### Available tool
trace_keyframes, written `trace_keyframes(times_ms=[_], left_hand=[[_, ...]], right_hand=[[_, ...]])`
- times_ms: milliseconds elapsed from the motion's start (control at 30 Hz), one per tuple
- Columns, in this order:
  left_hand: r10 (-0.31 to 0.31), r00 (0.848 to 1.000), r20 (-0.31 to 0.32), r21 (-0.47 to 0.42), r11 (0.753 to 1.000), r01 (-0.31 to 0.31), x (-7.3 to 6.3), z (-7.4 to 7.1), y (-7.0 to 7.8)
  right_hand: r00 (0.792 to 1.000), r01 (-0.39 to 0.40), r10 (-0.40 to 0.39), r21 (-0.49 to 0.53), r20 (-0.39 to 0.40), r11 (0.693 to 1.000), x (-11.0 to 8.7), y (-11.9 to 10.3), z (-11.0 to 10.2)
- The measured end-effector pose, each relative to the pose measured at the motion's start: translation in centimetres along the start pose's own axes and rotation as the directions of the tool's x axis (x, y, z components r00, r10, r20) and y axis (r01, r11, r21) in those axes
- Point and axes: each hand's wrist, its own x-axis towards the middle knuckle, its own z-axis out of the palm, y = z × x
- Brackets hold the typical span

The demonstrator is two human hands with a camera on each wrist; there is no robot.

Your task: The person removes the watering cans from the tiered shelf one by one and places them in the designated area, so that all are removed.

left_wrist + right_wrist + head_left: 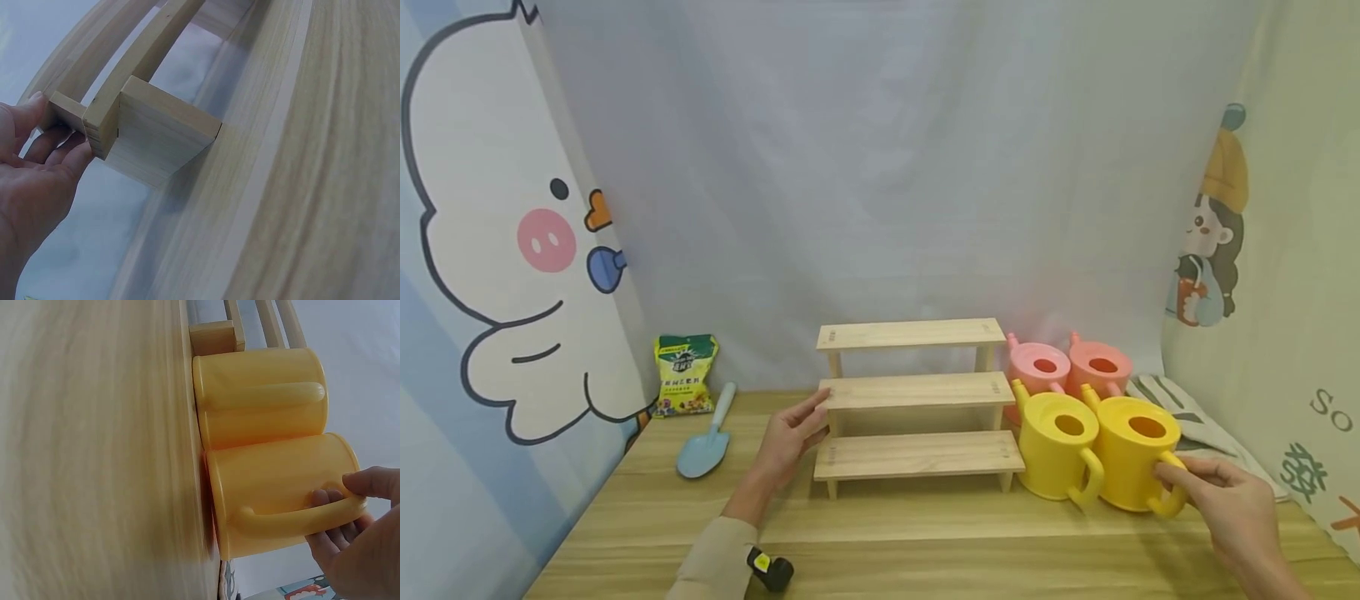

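A three-tier wooden plant stand (917, 454) stands on the table. My left hand (792, 433) is at its left end, and in the left wrist view the thumb and curled fingers of that hand (44, 165) grip the edge of an upper tier. Right of the stand, two yellow watering cans (1052, 450) sit side by side. The right hand (1228, 500) holds the handle of the outer yellow watering can (281, 494), fingers curled round it. Both cans rest upright, close against each other, the inner one beside the stand's lowest tier.
Behind the yellow cans are pink watering cans (1101, 362), partly hidden. A pair of grey-white gloves (1195, 425) lies at the right wall. To the left are a light blue trowel (703, 450) and a green-yellow packet (685, 375). A curtain (887, 167) hangs behind.
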Motion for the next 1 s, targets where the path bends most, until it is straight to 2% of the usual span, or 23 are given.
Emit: trace_keyframes(times_ms=[267,633,867,1000], left_hand=[[-0.007,1.0,-0.003,-0.018,1.0,0.007,0.1,0.1,0.1],[-0.01,1.0,-0.01,-0.027,1.0,0.01,0.2,0.1,0.1],[-0.017,1.0,-0.016,-0.029,0.999,0.016,0.1,0.0,-0.1],[-0.016,1.0,-0.018,-0.028,0.999,0.016,0.2,0.1,-0.1]], right_hand=[[0.999,0.047,-0.045,-0.134,0.016,0.99,-0.2,0.1,-0.3],[0.999,0.04,-0.034,-0.174,0.038,0.984,-0.1,0.2,-0.7],[0.997,0.041,-0.033,-0.126,0.065,0.991,-0.1,0.4,-1.2],[0.998,0.064,-0.058,-0.174,0.037,0.983,-0.2,0.0,-1.6]])
